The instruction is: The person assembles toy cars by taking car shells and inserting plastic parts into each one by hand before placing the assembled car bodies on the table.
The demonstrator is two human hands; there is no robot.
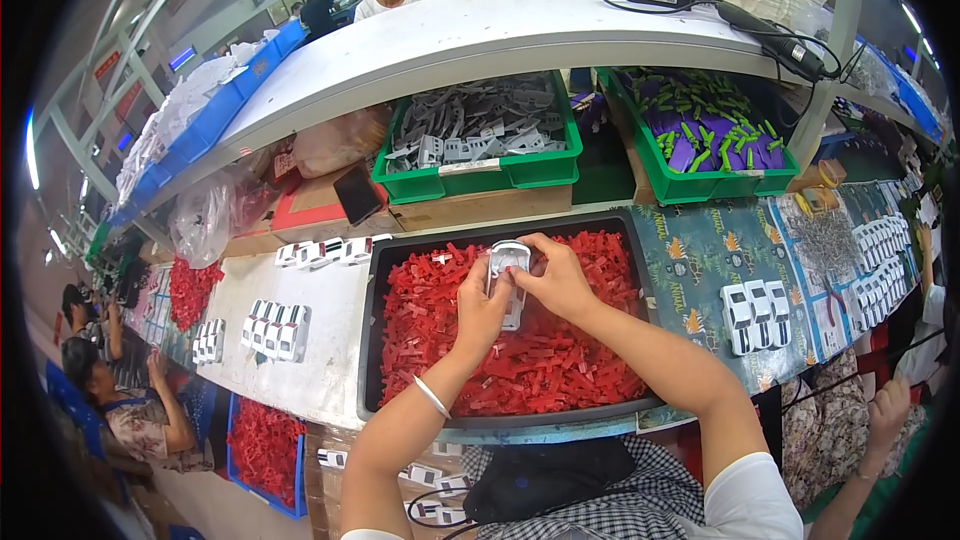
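Both my hands hold one white plastic toy car body (511,258) above a black tray (375,340) heaped with small red plastic parts (560,365). My left hand (482,302) grips its left side, thumb bent inward. From the right, my right hand (553,278) wraps around it, with the thumb pressed into the hollow of the shell. The open inside of the body faces up toward me. Whether a small red part sits under my thumbs is too small to tell.
White car bodies stand in rows left (275,330) and right (755,316) of the tray. Behind it, green bins hold grey parts (480,120) and green-purple parts (700,130). A white shelf (450,25) spans above them. Co-workers sit left (150,410) and right (880,420).
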